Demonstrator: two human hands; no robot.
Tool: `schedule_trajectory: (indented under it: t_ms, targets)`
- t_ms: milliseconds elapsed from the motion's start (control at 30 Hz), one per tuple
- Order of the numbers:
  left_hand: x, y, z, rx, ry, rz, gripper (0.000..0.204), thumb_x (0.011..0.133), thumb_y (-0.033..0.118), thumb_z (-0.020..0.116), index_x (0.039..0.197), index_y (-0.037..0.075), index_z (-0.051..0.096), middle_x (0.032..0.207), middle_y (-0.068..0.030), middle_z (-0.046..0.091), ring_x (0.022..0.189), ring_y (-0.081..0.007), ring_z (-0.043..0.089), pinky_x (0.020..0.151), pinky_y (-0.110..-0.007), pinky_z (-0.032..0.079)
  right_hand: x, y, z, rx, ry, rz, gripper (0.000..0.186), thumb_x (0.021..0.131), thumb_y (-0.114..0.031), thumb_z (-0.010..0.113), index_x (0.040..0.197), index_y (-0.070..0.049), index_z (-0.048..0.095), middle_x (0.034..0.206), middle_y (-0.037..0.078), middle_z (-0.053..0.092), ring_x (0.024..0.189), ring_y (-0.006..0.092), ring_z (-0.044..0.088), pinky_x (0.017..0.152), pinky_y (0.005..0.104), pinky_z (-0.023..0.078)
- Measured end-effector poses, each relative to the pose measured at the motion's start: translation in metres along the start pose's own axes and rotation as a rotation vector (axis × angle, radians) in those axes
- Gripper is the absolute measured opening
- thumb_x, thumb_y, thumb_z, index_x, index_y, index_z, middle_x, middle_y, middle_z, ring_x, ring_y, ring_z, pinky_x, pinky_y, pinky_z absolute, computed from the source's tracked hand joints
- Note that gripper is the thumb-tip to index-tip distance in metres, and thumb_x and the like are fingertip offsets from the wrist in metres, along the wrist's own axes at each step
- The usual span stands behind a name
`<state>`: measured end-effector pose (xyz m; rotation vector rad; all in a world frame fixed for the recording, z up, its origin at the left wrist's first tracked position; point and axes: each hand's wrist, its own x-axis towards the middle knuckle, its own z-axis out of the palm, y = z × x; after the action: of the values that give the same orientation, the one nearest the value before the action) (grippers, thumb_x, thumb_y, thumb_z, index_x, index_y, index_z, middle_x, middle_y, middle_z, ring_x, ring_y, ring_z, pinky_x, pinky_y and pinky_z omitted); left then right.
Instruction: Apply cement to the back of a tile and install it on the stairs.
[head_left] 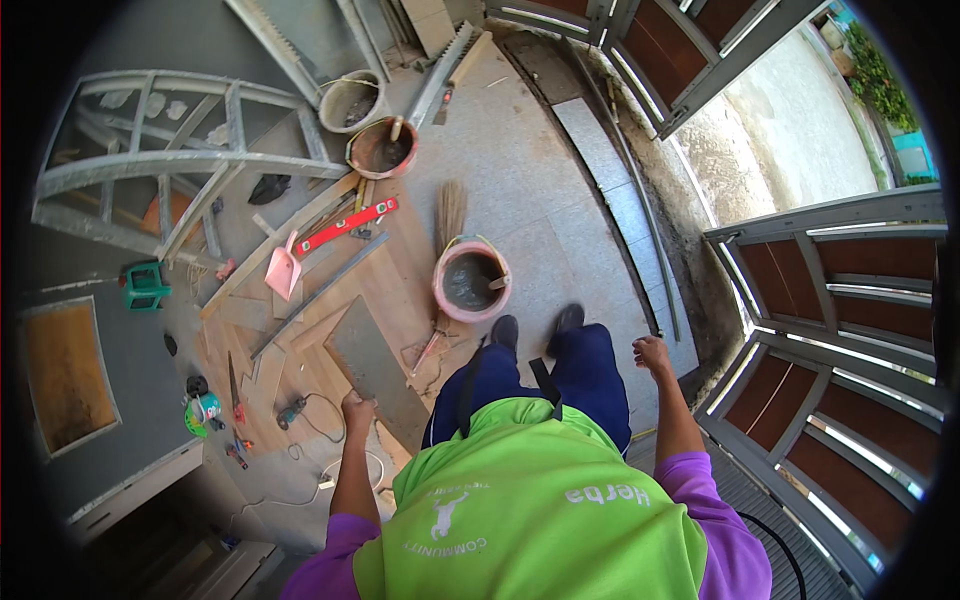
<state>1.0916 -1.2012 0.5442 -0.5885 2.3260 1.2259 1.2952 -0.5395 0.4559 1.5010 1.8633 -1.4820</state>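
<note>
My left hand (357,408) hangs beside my left thigh above the half-laid floor, its fingers curled in and nothing seen in them. Out to my right, my right hand (650,352) is also loosely closed, with no object visible in it, over the grey tiles near the doorway edge. Both hands are apart from anything around them. In front of my feet stands a pink bucket (440,296) holding dark, wet-looking contents and a light-coloured handle. A straw broom (450,210) lies just beyond it. Nearest my left hand is a bare grey strip of floor (372,362) between wood-look tiles.
A red spirit level (348,226), a pink dustpan (285,272) and a long metal bar (318,296) lie left. Farther off are a reddish bucket (352,152), a grey bucket (326,112) and a metal frame (190,165). A corded power tool (291,412) lies left; folding gates (790,275) stand right.
</note>
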Motion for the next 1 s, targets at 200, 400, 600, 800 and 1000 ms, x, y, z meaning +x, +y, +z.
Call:
schedule_trajectory:
  t_ms: [200,400,600,800,1000]
  targets:
    - [0.011,0.099,0.054,-0.006,0.055,0.059,0.029,0.076,-0.012,0.063,0.104,-0.004,0.066,0.101,-0.0093,0.072,0.092,-0.0192,0.067,0.086,-0.031,0.049,0.084,-0.027,-0.053,-0.095,-0.062,0.094,0.019,0.090,-0.017,0.063,0.094,-0.001,0.070,0.075,0.009,0.065,0.061,0.0198,0.063,0.054,0.0342,0.054]
    - [0.015,0.155,0.107,-0.122,0.119,0.049,0.031,0.077,-0.013,0.060,0.107,-0.005,0.064,0.103,-0.0094,0.071,0.094,-0.0187,0.067,0.088,-0.030,0.049,0.229,-0.079,-0.100,-0.497,-0.167,-0.264,0.023,0.086,-0.018,0.062,0.092,0.001,0.074,0.078,0.014,0.071,0.063,0.0232,0.069,0.057,0.0372,0.058]
    - [0.009,0.194,0.166,-0.351,0.165,-0.012,0.030,0.080,-0.011,0.059,0.109,-0.006,0.063,0.105,-0.0091,0.071,0.094,-0.0171,0.066,0.088,-0.030,0.049,0.365,-0.220,-0.115,-0.772,-0.351,-0.720,0.021,0.095,-0.016,0.055,0.097,-0.003,0.071,0.082,0.008,0.070,0.060,0.0154,0.069,0.053,0.0316,0.057]
    - [0.024,0.216,0.202,-0.237,0.201,-0.102,0.034,0.080,-0.011,0.058,0.112,-0.003,0.065,0.106,-0.0079,0.071,0.098,-0.0161,0.066,0.086,-0.030,0.051,0.431,-0.382,-0.064,-1.136,-0.472,-0.855,0.017,0.092,-0.012,0.058,0.097,-0.003,0.072,0.082,0.008,0.070,0.060,0.0157,0.069,0.054,0.0320,0.058]
    - [0.047,0.261,0.228,-0.100,0.332,-0.084,0.026,0.080,0.002,0.065,0.105,-0.004,0.067,0.093,-0.0118,0.074,0.087,-0.0197,0.070,0.081,-0.034,0.053,0.461,-0.522,-0.001,-1.738,-0.429,-1.176,0.027,0.080,-0.015,0.074,0.106,-0.016,0.072,0.094,-0.001,0.073,0.090,0.0132,0.071,0.080,0.0324,0.057]
